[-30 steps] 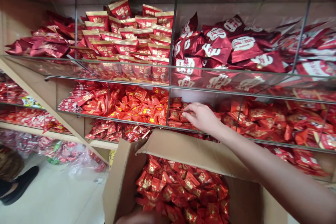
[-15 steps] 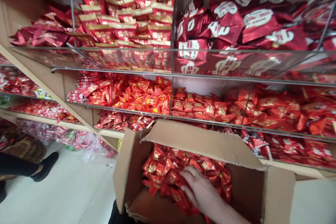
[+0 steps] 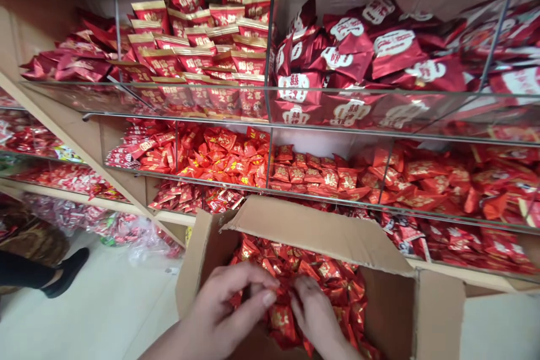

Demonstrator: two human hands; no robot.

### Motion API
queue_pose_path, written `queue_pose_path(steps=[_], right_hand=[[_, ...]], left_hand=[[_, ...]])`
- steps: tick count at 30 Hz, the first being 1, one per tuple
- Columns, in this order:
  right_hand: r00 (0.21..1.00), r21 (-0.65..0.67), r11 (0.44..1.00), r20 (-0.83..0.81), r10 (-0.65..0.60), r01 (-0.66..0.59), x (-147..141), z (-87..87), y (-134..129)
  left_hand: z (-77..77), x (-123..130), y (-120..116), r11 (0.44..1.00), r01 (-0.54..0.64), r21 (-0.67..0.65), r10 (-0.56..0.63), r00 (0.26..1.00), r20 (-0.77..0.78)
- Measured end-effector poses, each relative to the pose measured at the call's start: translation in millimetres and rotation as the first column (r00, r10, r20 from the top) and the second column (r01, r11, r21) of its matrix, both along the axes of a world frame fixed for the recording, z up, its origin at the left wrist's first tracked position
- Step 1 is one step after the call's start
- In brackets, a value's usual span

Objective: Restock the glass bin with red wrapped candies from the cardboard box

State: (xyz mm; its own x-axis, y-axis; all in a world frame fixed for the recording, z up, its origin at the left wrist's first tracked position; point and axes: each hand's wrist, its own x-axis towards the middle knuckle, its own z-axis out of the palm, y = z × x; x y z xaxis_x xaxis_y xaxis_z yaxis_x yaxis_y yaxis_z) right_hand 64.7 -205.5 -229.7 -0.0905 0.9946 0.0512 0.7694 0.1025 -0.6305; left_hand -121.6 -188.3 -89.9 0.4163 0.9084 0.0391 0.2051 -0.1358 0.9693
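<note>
An open cardboard box [image 3: 304, 228] holds a heap of small shiny red candy packets [image 3: 280, 320] with gold print. My left hand [image 3: 225, 309] reaches in over the box's left side, thumb and forefinger closed at the edge of a red packet. Close beside it, my right hand [image 3: 314, 312] is curled down over packets in the middle of the heap, its fingertips partly hidden among them. The two hands nearly meet, with crumpled red wrapping between them.
Behind the box, a glass-fronted shelf [image 3: 320, 197] holds red packets. Gold-topped packets [image 3: 202, 59] and larger maroon bags [image 3: 392, 45] fill the tier above. At the left, a person's foot in a black shoe [image 3: 67, 273] stands on the pale floor [image 3: 113, 304].
My left hand has come into view and moved in beside the right. My right hand, looser before, now curls deeper among the packets. The view has shifted slightly.
</note>
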Motion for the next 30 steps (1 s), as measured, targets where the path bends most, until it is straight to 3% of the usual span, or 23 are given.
queue_pose_path(steps=[4, 7, 9, 11, 16, 18, 22, 25, 30], right_hand=[[0.941, -0.001, 0.989, -0.309, -0.139, 0.146, 9.7, 24.2, 1.6], [0.751, -0.101, 0.984, -0.637, -0.177, 0.146, 11.1, 58.5, 1.5], [0.609, -0.148, 0.982, -0.771, -0.187, 0.113, 9.8, 78.1, 2.3], [0.521, -0.169, 0.98, -0.83, -0.201, 0.108, 8.0, 90.5, 3.4], [0.382, -0.172, 0.971, -0.897, -0.224, 0.164, 6.8, 93.4, 7.4], [0.355, -0.162, 0.969, -0.909, -0.22, 0.187, 7.6, 90.4, 8.8], [0.408, -0.144, 0.956, -0.88, -0.242, 0.257, 5.4, 90.7, 7.3], [0.381, -0.142, 0.976, -0.903, -0.196, 0.165, -1.6, 97.3, 3.3], [0.35, -0.131, 0.98, -0.92, -0.177, 0.151, -8.1, 105.6, 3.2]], left_hand=[[-28.9, 16.8, 21.7, 0.998, 0.045, 0.039, -0.038, 0.988, -0.152], [-42.1, 27.8, 18.1, 0.996, 0.064, -0.059, -0.065, 0.998, -0.023], [-41.1, 37.0, 15.5, 0.974, 0.137, -0.183, -0.114, 0.985, 0.127], [-35.6, 46.0, 15.8, 0.946, 0.196, -0.26, -0.13, 0.959, 0.251], [-25.1, 56.0, 19.2, 0.919, 0.201, -0.34, -0.068, 0.928, 0.365], [-25.5, 55.4, 17.9, 0.919, 0.186, -0.346, -0.044, 0.924, 0.38], [-29.1, 53.0, 13.7, 0.915, 0.117, -0.386, 0.032, 0.933, 0.359], [-29.5, 51.5, 13.5, 0.91, 0.062, -0.409, 0.104, 0.923, 0.371], [-25.6, 47.7, 16.3, 0.888, 0.133, -0.44, 0.063, 0.913, 0.402]])
